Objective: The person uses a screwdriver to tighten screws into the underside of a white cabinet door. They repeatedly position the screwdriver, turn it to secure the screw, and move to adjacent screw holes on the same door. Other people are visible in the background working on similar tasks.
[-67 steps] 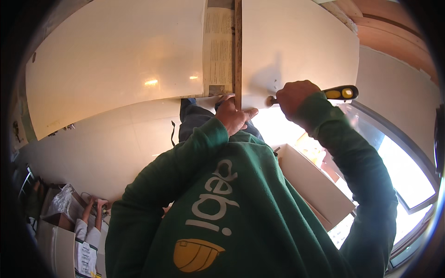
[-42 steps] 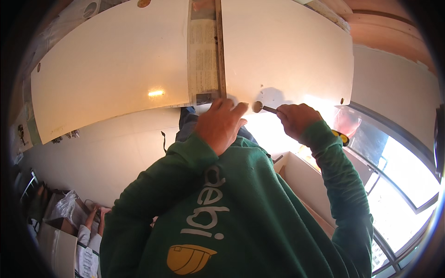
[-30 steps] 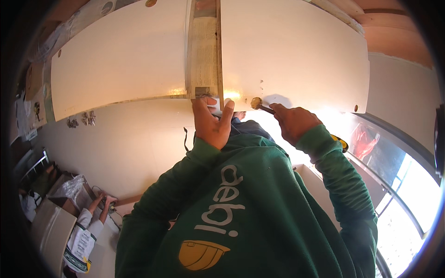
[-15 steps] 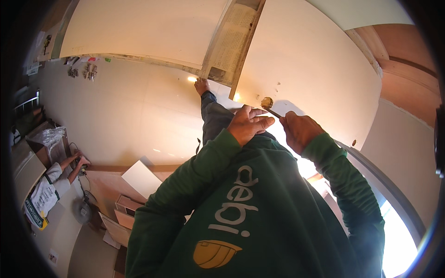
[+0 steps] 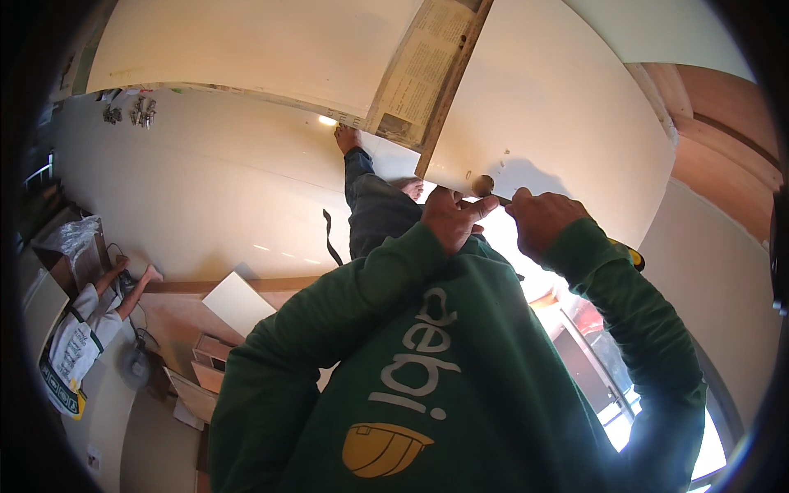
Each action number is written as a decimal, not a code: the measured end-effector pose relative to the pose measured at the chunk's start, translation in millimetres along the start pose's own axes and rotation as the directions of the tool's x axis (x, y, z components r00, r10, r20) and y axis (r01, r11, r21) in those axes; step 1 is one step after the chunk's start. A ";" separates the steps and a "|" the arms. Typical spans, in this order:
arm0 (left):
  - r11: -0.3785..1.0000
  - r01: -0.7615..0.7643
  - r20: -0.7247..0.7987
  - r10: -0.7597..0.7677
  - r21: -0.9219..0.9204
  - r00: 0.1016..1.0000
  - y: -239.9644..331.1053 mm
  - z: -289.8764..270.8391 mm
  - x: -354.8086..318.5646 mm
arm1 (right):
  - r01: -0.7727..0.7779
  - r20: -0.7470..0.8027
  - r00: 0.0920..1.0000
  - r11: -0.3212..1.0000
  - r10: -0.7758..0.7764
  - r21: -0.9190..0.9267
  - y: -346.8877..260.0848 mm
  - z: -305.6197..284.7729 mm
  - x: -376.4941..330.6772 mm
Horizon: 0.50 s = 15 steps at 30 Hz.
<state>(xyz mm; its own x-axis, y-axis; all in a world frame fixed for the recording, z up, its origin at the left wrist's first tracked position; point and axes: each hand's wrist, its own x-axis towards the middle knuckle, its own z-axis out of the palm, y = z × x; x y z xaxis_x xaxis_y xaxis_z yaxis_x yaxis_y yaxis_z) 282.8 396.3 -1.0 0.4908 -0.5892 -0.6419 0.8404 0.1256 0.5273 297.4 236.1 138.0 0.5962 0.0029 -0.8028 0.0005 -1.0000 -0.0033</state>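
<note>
My right hand (image 5: pixel 549 220) is closed round a slim dark-shafted tool (image 5: pixel 504 200), mostly hidden in the fist. Its tip points at a round brown recess (image 5: pixel 483 186) close to the edge of the white board (image 5: pixel 567 107). Beside that recess, my left hand (image 5: pixel 457 218) sits at the board's edge, its thumb stretched out toward the tool's shaft and its other fingers partly hidden. A yellow and black end (image 5: pixel 633 255) shows past my right wrist; whether it belongs to the same tool, I cannot tell.
Another white panel (image 5: pixel 246 41) lies far left, with a newspaper-covered strip (image 5: pixel 419 70) between. My bare foot (image 5: pixel 347 135) touches the pale floor near it. Metal hardware (image 5: pixel 143 112) lies farther left. At lower left are a co-worker (image 5: pixel 74 353), a fan (image 5: pixel 136 366) and a loose white panel (image 5: pixel 238 302).
My right hand has come up and right and turned, so less of the tool's shaft shows. The left thumb now reaches closer to the shaft. The whole view has shifted slightly.
</note>
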 end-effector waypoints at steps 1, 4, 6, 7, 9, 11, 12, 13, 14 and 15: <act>1.000 0.010 -0.005 -0.009 0.007 1.000 0.8 1.5 0.3 | -0.007 0.006 1.000 1.000 0.007 -0.021 -1.8 -3.7 0.9; 0.999 0.035 -0.005 -0.035 0.035 0.999 1.0 2.6 1.6 | -0.064 -0.050 0.997 0.993 0.059 -0.096 -9.7 -1.2 0.1; 0.998 0.048 0.006 -0.048 0.048 0.999 0.9 1.8 2.5 | -0.072 -0.104 0.993 0.984 0.056 -0.162 -11.3 -2.7 0.4; 0.998 0.047 0.011 -0.048 0.040 0.999 1.8 2.6 0.6 | -0.055 -0.123 0.992 0.978 0.031 -0.203 -8.9 -7.5 0.4; 0.998 0.054 0.022 -0.054 0.024 0.998 0.1 4.7 -9.4 | -0.042 -0.116 0.993 0.975 0.016 -0.219 -5.6 -19.5 -2.4; 0.998 0.057 0.093 -0.054 -0.032 0.994 -12.5 0.6 -9.7 | -0.053 -0.071 0.997 0.984 0.042 -0.171 -7.0 -32.8 -5.5; 0.996 0.049 0.110 -0.041 -0.075 0.993 -13.4 2.1 -8.3 | -0.068 -0.064 0.996 0.985 0.058 -0.160 -5.1 -33.3 -3.3; 0.992 0.042 0.127 -0.027 -0.119 0.992 -14.3 3.2 -7.2 | -0.050 -0.085 0.996 0.984 0.036 -0.169 -5.3 -29.0 -3.4; 0.994 0.033 0.124 -0.019 -0.107 0.992 -15.0 3.8 -5.9 | -0.032 -0.106 0.994 0.983 0.013 -0.179 -5.6 -20.1 -4.9; 0.995 0.020 0.117 -0.009 -0.101 0.993 -12.0 4.4 -5.3 | -0.009 -0.124 0.992 0.981 -0.016 -0.195 -5.0 -10.0 -3.9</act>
<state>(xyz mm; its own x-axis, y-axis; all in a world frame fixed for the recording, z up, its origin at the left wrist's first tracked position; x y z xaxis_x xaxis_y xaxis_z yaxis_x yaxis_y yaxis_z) 269.0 394.4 -1.5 0.4533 -0.6795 -0.5769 0.8691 0.1932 0.4553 303.1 241.1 147.1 0.6913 0.0188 -0.7223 0.1523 -0.9810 0.1202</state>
